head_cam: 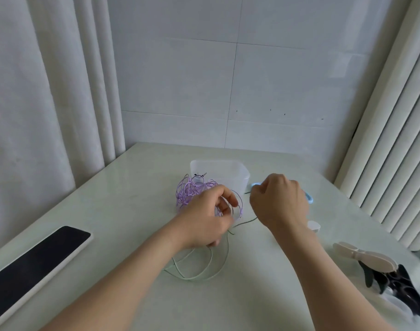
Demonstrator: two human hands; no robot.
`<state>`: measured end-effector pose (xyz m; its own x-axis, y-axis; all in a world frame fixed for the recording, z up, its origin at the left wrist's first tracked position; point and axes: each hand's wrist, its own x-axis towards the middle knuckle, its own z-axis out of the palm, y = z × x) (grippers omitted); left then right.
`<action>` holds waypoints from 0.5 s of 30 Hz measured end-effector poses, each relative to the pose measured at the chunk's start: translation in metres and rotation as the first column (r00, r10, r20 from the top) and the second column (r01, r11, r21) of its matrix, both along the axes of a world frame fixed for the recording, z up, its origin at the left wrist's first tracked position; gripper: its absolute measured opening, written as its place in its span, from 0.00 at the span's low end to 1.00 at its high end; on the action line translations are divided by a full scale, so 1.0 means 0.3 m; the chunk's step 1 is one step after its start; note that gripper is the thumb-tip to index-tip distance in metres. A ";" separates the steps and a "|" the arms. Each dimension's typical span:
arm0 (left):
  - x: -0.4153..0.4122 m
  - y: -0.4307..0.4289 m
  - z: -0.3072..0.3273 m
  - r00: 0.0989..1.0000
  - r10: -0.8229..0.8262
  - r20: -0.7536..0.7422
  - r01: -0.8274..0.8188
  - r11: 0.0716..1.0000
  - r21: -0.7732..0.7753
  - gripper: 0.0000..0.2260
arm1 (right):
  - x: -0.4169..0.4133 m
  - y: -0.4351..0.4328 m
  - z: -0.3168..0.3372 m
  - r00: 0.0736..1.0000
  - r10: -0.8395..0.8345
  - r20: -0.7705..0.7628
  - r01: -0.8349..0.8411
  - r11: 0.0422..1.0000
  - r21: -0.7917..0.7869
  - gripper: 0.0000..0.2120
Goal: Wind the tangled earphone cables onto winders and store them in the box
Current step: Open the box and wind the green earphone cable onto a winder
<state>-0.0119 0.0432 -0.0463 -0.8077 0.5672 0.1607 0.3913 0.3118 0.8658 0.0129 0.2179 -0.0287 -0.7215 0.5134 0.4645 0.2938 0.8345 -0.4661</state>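
Gripping loops of the purple cable (190, 191) at its near edge, the left hand (204, 223) is hovering mid-table (137, 187). The tangle is sitting against the near-left wall of the box (228, 168). The right hand (279, 204), apart from the left, is curling round a strand of the green cable (192, 279). That strand is running near-left to far-right between the hands, its slack looping toward the near edge. Bare tabletop is lying between the phone (32, 266) and the cables; winders (366, 258) are crowding the right edge.
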 end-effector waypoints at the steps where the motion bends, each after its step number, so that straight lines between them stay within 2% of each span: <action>1: 0.003 0.012 -0.009 0.999 0.017 -0.032 -0.016 1.000 0.018 0.07 | -0.001 -0.020 0.005 0.999 0.037 -0.037 -0.038 0.999 -0.036 0.09; 3: -0.002 0.034 -0.028 0.992 0.072 -0.104 -0.067 0.996 0.057 0.03 | 0.000 -0.046 0.011 0.992 0.100 -0.079 -0.106 0.991 -0.076 0.08; 6: -0.012 0.058 -0.053 0.950 0.151 -0.274 -0.135 0.988 0.075 0.08 | 0.015 -0.058 0.023 0.971 0.168 -0.168 -0.193 0.971 -0.143 0.06; 9: -0.008 0.071 -0.055 0.910 0.171 -0.377 -0.142 0.984 0.105 0.06 | 0.058 -0.057 0.023 0.931 0.279 -0.237 -0.338 0.904 -0.262 0.05; 11: -0.008 0.078 -0.046 0.928 0.143 -0.344 -0.112 0.988 0.109 0.09 | 0.089 -0.048 0.017 0.914 0.321 -0.247 -0.397 0.828 -0.396 0.06; 13: -0.009 0.091 -0.042 0.977 0.085 -0.197 -0.052 0.984 0.169 0.07 | 0.110 -0.027 0.016 0.912 0.331 -0.243 -0.410 0.759 -0.505 0.07; 15: -0.001 0.103 -0.045 0.997 0.043 -0.063 -0.027 0.972 0.234 0.05 | 0.125 -0.006 0.011 0.910 0.352 -0.220 -0.414 0.729 -0.545 0.07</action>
